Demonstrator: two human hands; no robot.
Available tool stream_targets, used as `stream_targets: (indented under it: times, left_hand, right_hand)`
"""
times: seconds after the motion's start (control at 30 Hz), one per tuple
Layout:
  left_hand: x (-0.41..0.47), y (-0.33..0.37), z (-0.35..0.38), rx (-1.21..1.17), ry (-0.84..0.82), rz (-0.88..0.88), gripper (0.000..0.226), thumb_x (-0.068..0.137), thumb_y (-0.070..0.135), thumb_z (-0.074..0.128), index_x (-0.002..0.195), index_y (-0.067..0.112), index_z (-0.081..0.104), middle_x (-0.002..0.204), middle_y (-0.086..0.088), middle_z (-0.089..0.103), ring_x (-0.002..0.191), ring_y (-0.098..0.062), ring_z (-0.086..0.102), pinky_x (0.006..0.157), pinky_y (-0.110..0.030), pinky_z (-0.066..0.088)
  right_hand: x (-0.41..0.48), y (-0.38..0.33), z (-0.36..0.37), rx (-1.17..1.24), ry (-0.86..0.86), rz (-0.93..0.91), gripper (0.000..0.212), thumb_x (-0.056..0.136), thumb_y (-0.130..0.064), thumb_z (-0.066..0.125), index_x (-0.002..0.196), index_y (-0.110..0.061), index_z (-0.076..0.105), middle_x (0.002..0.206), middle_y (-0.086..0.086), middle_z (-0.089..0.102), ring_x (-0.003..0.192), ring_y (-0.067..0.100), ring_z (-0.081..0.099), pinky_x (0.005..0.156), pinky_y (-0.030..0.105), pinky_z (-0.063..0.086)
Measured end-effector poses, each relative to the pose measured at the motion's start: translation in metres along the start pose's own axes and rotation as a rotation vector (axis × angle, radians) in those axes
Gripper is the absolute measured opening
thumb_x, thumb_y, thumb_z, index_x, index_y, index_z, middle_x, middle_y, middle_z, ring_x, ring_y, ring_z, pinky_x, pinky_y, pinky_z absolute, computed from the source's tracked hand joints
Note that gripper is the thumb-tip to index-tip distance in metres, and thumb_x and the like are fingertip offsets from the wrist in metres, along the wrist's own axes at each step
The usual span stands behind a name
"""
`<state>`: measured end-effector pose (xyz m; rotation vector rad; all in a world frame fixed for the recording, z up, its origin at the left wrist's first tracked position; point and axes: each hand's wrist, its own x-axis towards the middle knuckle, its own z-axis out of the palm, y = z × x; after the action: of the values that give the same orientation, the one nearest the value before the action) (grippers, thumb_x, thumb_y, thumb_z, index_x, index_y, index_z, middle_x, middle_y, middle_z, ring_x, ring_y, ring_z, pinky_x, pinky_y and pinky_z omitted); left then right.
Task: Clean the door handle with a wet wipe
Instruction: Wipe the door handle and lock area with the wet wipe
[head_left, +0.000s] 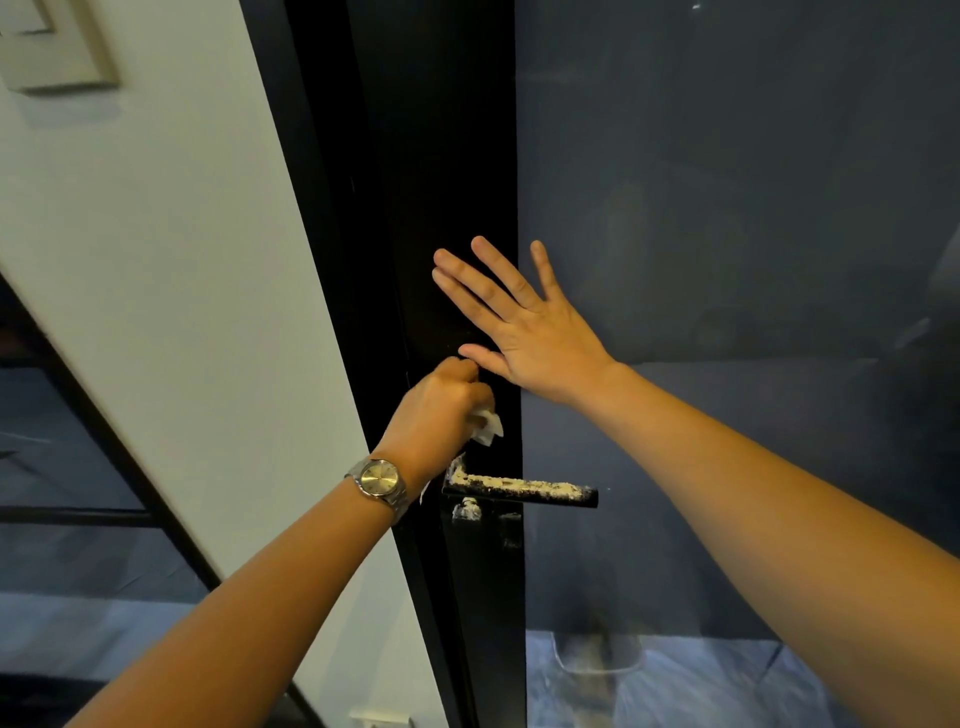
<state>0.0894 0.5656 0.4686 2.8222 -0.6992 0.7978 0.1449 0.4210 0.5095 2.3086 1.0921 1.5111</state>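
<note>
A black lever door handle (524, 492) sticks out to the right from the black door frame (457, 208); pale crumbly dirt covers its top. My left hand (439, 408), with a wristwatch on the wrist, grips a crumpled white wet wipe (487, 425) just above the handle's base, apart from the lever. My right hand (511, 319) lies flat with fingers spread against the frame and the glass, above the handle.
A dark glass door panel (727, 208) fills the right side. A white wall (171, 260) stands left of the frame, with a light switch plate (57, 47) at the top left. Pale smudges mark the frame below the handle.
</note>
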Motion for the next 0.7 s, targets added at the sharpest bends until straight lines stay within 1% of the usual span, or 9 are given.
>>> stream_targets:
  times: [0.07,0.13,0.2,0.27,0.37,0.43,0.53,0.6,0.7]
  left_hand:
    - [-0.001,0.001,0.000,0.012,-0.009,0.041,0.018,0.057,0.002,0.080,0.070,0.007,0.069,0.076,-0.010,0.058,0.065,-0.027,0.061,0.048,-0.033,0.051]
    - [0.000,0.007,0.003,0.037,-0.078,0.110,0.017,0.056,0.002,0.080,0.068,0.008,0.069,0.073,-0.009,0.058,0.065,-0.027,0.062,0.046,-0.029,0.050]
    - [0.002,0.010,0.003,0.086,-0.128,0.202,0.018,0.054,0.006,0.082,0.065,0.011,0.069,0.070,-0.007,0.059,0.065,-0.025,0.062,0.045,-0.026,0.047]
    - [0.003,0.004,-0.001,0.094,-0.130,0.217,0.015,0.060,0.010,0.081,0.070,0.012,0.070,0.074,-0.006,0.060,0.067,-0.024,0.063,0.046,-0.028,0.049]
    - [-0.009,-0.010,-0.006,0.000,0.004,0.110,0.017,0.064,0.011,0.079,0.078,0.011,0.071,0.080,-0.008,0.061,0.067,-0.023,0.063,0.052,-0.031,0.054]
    - [-0.024,-0.013,-0.003,-0.088,0.139,-0.013,0.017,0.067,0.008,0.078,0.082,0.007,0.071,0.083,-0.011,0.062,0.069,-0.021,0.062,0.061,-0.026,0.053]
    - [-0.043,-0.007,0.010,-0.223,0.284,-0.239,0.013,0.074,0.002,0.072,0.087,0.003,0.070,0.088,-0.014,0.062,0.075,-0.021,0.060,0.069,-0.013,0.041]
    - [-0.049,-0.002,0.017,-0.275,0.307,-0.344,0.011,0.077,0.001,0.069,0.088,0.001,0.068,0.089,-0.015,0.063,0.076,-0.024,0.061,0.069,-0.010,0.036]
    - [-0.049,0.000,0.016,-0.291,0.286,-0.407,0.009,0.080,0.000,0.065,0.089,0.000,0.067,0.090,-0.016,0.062,0.075,-0.024,0.058,0.066,-0.007,0.033]
  right_hand:
    - [0.000,0.000,0.001,0.028,-0.007,0.004,0.063,0.094,-0.049,0.036,0.147,-0.018,0.021,0.155,0.002,0.028,0.142,0.023,0.012,0.114,0.052,-0.001]
    - [0.000,0.001,0.001,0.035,-0.008,0.011,0.064,0.093,-0.050,0.037,0.147,-0.019,0.020,0.155,0.002,0.028,0.142,0.023,0.012,0.113,0.052,-0.003]
    - [0.000,0.001,0.000,0.024,-0.011,0.005,0.065,0.093,-0.050,0.038,0.147,-0.018,0.021,0.155,0.002,0.029,0.142,0.024,0.013,0.114,0.054,0.002]
    - [0.000,0.001,-0.001,0.010,-0.006,0.001,0.065,0.092,-0.050,0.039,0.146,-0.018,0.022,0.154,0.003,0.031,0.141,0.024,0.014,0.112,0.056,0.007]
    - [0.000,0.001,-0.002,0.008,-0.005,0.000,0.065,0.093,-0.050,0.040,0.147,-0.017,0.024,0.154,0.002,0.031,0.141,0.024,0.015,0.111,0.056,0.008]
    - [0.000,0.001,-0.002,0.004,-0.007,0.000,0.066,0.093,-0.050,0.040,0.147,-0.017,0.024,0.154,0.002,0.030,0.141,0.024,0.014,0.112,0.056,0.008]
    - [-0.001,0.001,-0.002,-0.005,-0.007,0.007,0.065,0.093,-0.050,0.038,0.147,-0.017,0.024,0.154,0.002,0.030,0.142,0.024,0.016,0.112,0.056,0.010]
    - [-0.001,0.000,-0.002,-0.010,-0.001,0.008,0.064,0.093,-0.050,0.038,0.147,-0.017,0.025,0.154,0.002,0.031,0.141,0.025,0.020,0.112,0.057,0.012]
    - [0.000,0.000,-0.002,-0.014,-0.008,0.004,0.064,0.094,-0.050,0.037,0.147,-0.017,0.025,0.154,0.002,0.031,0.141,0.025,0.018,0.111,0.057,0.012]
